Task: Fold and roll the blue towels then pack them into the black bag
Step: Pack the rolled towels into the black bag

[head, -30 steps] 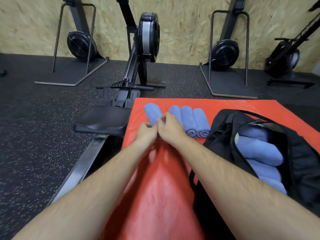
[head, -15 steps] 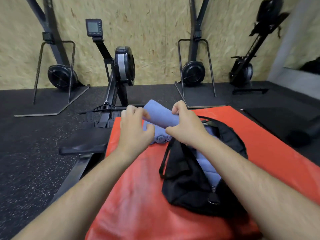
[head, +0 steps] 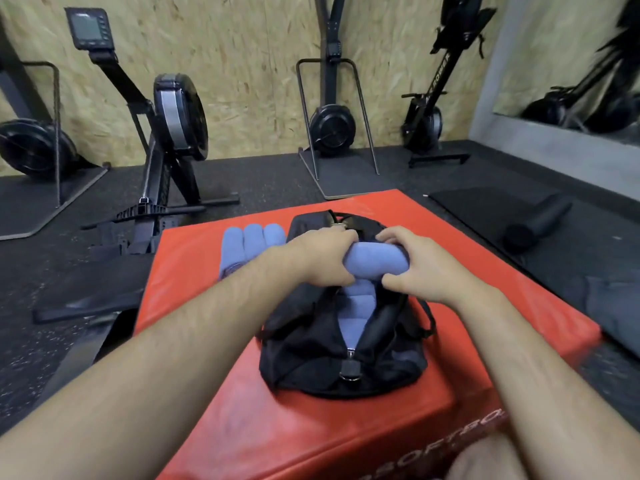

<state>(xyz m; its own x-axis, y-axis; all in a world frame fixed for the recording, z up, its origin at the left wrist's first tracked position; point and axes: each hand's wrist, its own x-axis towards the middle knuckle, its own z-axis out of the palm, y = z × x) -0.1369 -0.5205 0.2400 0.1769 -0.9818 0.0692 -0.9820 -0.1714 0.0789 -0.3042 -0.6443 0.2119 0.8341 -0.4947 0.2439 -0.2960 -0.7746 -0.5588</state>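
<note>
On the red box (head: 207,393), the black bag (head: 311,351) should be held gaping while the rolled blue towel (head: 375,263), held over its opening, is lowered level onto those already packed, its ends clamped in the curled grip of the left hand (head: 322,258) and right hand (head: 426,268).

Colour-wise: the rolled towel (head: 375,259) is a soft blue, same shade as the other three towels (head: 252,242). The bag (head: 311,344) is plain black, the bench (head: 242,427) bright red, the floor (head: 27,358) black with pale speckles, and the wall (head: 242,64) tan with a flaky chipboard pattern.
</note>
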